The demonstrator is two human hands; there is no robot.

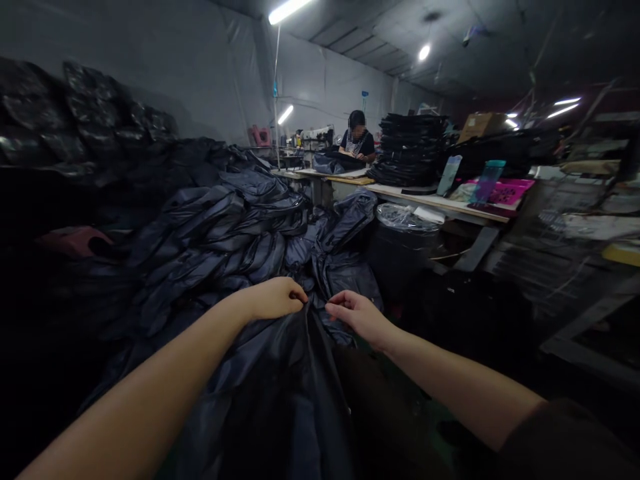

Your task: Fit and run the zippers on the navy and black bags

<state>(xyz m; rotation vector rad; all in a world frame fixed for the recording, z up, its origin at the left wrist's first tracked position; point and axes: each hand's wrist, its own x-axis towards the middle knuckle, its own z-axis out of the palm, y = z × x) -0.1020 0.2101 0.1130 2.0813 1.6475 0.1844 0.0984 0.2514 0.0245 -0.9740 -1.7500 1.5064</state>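
Fingers of our left hand pinch the dark fabric at its top edge! Our right hand hovers just beside, fingers narrowly parted, navy fabric heap beyond.

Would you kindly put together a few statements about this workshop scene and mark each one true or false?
1. The left hand pinches dark fabric. True.
2. The right hand is crossed over the left one. False: the two hands are apart, side by side.
3. In the picture, a co-worker is to the left of a tall black stack. True.
4. A bright pink container lies on the floor. False: it is up on a table.
5. Both forearms are bare near the wrists. True.
6. Every ceiling light is off. False: several are lit.
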